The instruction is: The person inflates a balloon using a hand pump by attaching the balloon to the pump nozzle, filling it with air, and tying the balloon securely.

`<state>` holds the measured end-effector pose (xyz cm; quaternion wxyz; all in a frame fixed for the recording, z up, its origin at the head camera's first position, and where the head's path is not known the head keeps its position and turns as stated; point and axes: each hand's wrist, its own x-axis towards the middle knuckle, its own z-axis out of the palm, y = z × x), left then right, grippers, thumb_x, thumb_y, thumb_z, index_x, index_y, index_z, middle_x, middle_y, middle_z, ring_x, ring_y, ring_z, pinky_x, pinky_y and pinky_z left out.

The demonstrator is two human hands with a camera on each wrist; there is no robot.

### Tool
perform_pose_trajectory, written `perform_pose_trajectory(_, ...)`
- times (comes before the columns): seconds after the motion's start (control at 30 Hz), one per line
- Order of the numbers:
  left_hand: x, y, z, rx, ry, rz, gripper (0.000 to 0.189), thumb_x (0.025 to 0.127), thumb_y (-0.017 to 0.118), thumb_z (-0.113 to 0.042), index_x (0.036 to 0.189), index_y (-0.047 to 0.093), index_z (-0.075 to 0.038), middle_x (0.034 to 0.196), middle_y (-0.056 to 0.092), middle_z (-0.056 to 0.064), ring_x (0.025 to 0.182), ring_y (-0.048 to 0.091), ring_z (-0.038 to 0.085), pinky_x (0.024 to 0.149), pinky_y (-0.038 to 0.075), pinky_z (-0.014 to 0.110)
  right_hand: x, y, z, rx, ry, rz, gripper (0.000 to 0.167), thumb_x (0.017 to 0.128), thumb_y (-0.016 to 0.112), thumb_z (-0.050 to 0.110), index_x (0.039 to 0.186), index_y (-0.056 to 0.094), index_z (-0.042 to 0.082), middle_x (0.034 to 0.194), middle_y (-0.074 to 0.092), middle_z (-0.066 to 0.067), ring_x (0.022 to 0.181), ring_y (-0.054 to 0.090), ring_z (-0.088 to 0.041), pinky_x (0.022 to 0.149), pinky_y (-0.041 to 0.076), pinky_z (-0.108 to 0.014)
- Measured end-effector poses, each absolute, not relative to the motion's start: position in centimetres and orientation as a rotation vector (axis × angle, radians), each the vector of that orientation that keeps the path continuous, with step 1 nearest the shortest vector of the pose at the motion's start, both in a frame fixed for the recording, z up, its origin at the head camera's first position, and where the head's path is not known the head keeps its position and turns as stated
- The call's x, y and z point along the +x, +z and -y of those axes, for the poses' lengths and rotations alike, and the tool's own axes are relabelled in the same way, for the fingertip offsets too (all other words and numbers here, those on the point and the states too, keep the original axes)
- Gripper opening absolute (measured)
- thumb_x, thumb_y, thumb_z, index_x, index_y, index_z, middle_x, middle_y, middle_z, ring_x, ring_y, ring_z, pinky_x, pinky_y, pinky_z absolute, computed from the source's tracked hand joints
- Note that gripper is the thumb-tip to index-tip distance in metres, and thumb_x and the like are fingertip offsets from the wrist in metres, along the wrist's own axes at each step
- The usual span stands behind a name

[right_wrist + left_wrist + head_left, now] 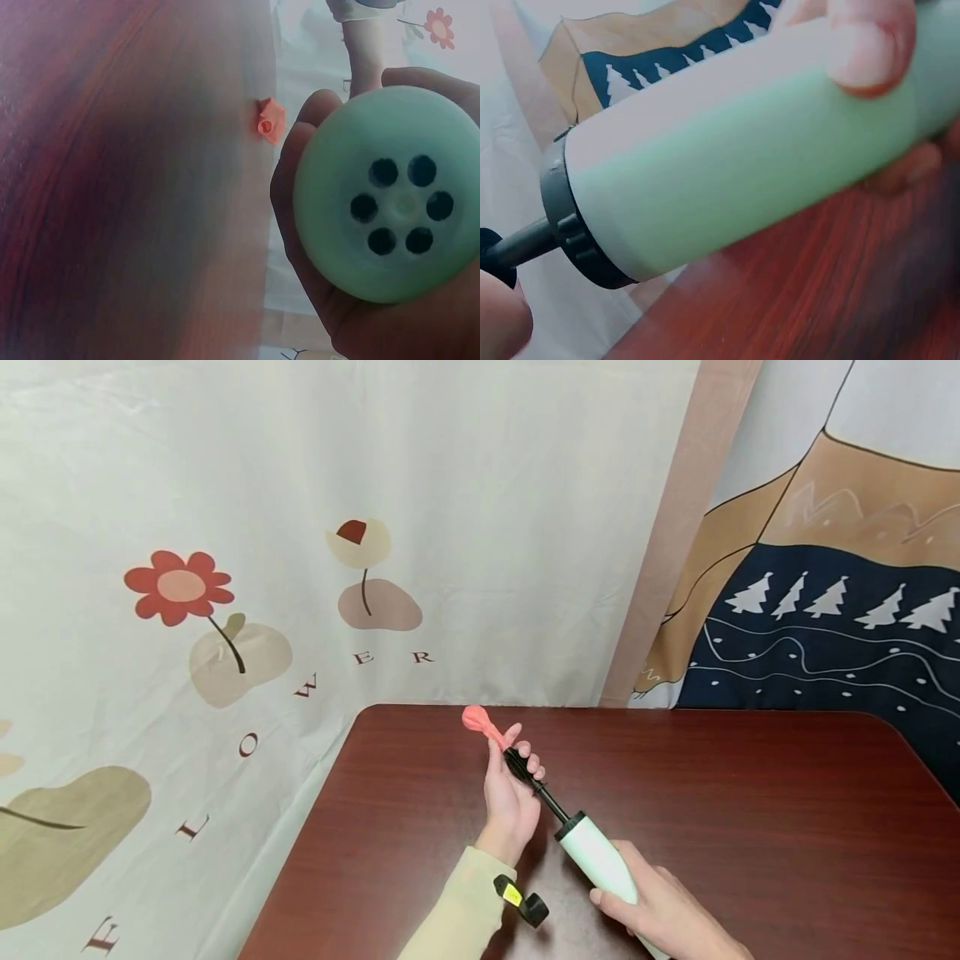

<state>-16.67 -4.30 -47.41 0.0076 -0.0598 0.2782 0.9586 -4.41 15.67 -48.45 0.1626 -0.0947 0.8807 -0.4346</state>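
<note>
A balloon pump point(597, 857) with a pale green body and a black front end is held between both hands above the table. My right hand point(663, 897) grips its body. My left hand point(512, 806) holds the black handle and nozzle end point(519, 764), fingers curled around it. A small coral balloon point(475, 718), slightly rounded, sits on the tip beyond the left fingers. A thin black rod point(553, 803) shows between handle and body. In the left wrist view the pump body point(727, 157) fills the middle; in the right wrist view its holed rear end point(405, 204) faces the camera.
The reddish-brown wooden table point(750, 810) lies below both hands. Behind it hangs a pale curtain point(510, 527) printed with flowers and letters. A second cloth point(832, 635) with white trees is at the right. A black strap point(517, 897) is around the left sleeve.
</note>
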Motion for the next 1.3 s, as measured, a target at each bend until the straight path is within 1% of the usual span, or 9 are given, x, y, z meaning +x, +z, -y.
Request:
perform_pose_trajectory(0.17, -16.4, -47.5, 3.7, -0.121, 2.965, -0.918, 0.035, 0.112, 0.036, -0.042, 0.093, 0.052, -0.016, 0.083, 0.050, -0.002, 0.068, 0.045, 0.010, 0.058, 0.037, 0.019, -4.7, -48.3, -15.4, -0.293, -1.364, -2.416, 0.062, 0.096, 0.073, 0.040, 0.143, 0.046, 0.010, 0.103, 0.062, -0.004, 0.073, 0.061, -0.014, 0.060, 0.051, -0.031)
perform_pose_trajectory(0.23, -16.2, -47.6, 3.1, -0.119, 2.952, -1.044, 0.036, 0.113, 0.036, -0.039, 0.089, 0.049, -0.016, 0.080, 0.050, -0.002, 0.064, 0.046, 0.009, 0.055, 0.037, 0.018, -4.9, -48.1, -15.1, -0.322, -1.414, -2.368, 0.061, 0.099, 0.070, 0.039, 0.144, 0.044, 0.007, 0.098, 0.061, -0.005, 0.066, 0.062, -0.015, 0.056, 0.052, -0.031)
perform_pose_trajectory(0.33, -16.1, -47.9, 2.5, -0.160, 2.946, -1.232, 0.036, 0.115, 0.034, -0.035, 0.087, 0.046, -0.016, 0.072, 0.047, -0.003, 0.053, 0.043, 0.006, 0.048, 0.034, 0.016, -5.1, -47.6, -14.4, -0.354, -1.392, -2.401, 0.062, 0.099, 0.068, 0.039, 0.144, 0.043, 0.005, 0.093, 0.062, -0.004, 0.062, 0.061, -0.012, 0.054, 0.052, -0.030)
perform_pose_trajectory(0.43, -16.3, -48.0, 2.4, -0.210, 2.943, -1.328, 0.035, 0.114, 0.035, -0.031, 0.085, 0.045, -0.015, 0.067, 0.044, -0.004, 0.048, 0.039, 0.004, 0.044, 0.031, 0.014, -5.3, -47.4, -13.9, -0.357, -1.336, -2.484, 0.064, 0.098, 0.069, 0.042, 0.144, 0.045, 0.005, 0.095, 0.063, 0.000, 0.066, 0.060, -0.007, 0.057, 0.050, -0.028)
perform_pose_trajectory(0.57, -17.2, -47.8, 3.3, -0.242, 2.977, -1.322, 0.034, 0.114, 0.034, -0.027, 0.085, 0.043, -0.014, 0.067, 0.043, -0.004, 0.047, 0.038, 0.002, 0.042, 0.030, 0.013, -5.1, -47.5, -13.8, -0.343, -1.318, -2.501, 0.065, 0.096, 0.070, 0.044, 0.144, 0.048, 0.006, 0.096, 0.064, 0.001, 0.069, 0.060, -0.007, 0.059, 0.050, -0.027)
perform_pose_trajectory(0.77, -18.5, -47.3, 5.2, -0.271, 3.028, -1.325, 0.031, 0.114, 0.033, -0.026, 0.087, 0.042, -0.014, 0.067, 0.044, -0.003, 0.046, 0.038, 0.002, 0.041, 0.030, 0.013, -4.2, -47.4, -14.7, -0.312, -1.314, -2.400, 0.062, 0.096, 0.071, 0.042, 0.141, 0.047, 0.006, 0.102, 0.061, -0.004, 0.076, 0.059, -0.015, 0.062, 0.049, -0.030)
perform_pose_trajectory(1.0, -19.1, -46.7, 6.4, -0.273, 3.109, -1.271, 0.030, 0.114, 0.035, -0.026, 0.089, 0.042, -0.013, 0.067, 0.043, -0.004, 0.046, 0.038, 0.002, 0.041, 0.031, 0.013, -3.9, -46.9, -15.6, -0.334, -1.261, -2.338, 0.070, 0.097, 0.071, 0.043, 0.144, 0.043, 0.001, 0.110, 0.060, -0.008, 0.089, 0.058, -0.023, 0.068, 0.048, -0.040)
perform_pose_trajectory(1.17, -18.2, -47.3, 5.2, -0.210, 3.085, -1.258, 0.033, 0.114, 0.034, -0.026, 0.086, 0.043, -0.014, 0.066, 0.043, -0.004, 0.047, 0.038, 0.002, 0.043, 0.030, 0.013, -4.0, -47.0, -15.3, -0.330, -1.209, -2.383, 0.070, 0.097, 0.071, 0.045, 0.143, 0.042, 0.001, 0.105, 0.060, -0.005, 0.088, 0.058, -0.022, 0.069, 0.048, -0.041)
perform_pose_trajectory(1.3, -16.9, -48.3, 3.7, -0.107, 3.001, -1.301, 0.035, 0.114, 0.034, -0.025, 0.082, 0.043, -0.014, 0.066, 0.043, -0.004, 0.048, 0.039, 0.003, 0.044, 0.031, 0.014, -4.4, -47.1, -14.6, -0.324, -1.206, -2.437, 0.067, 0.097, 0.069, 0.047, 0.141, 0.043, 0.004, 0.099, 0.059, -0.003, 0.081, 0.057, -0.016, 0.066, 0.046, -0.034)
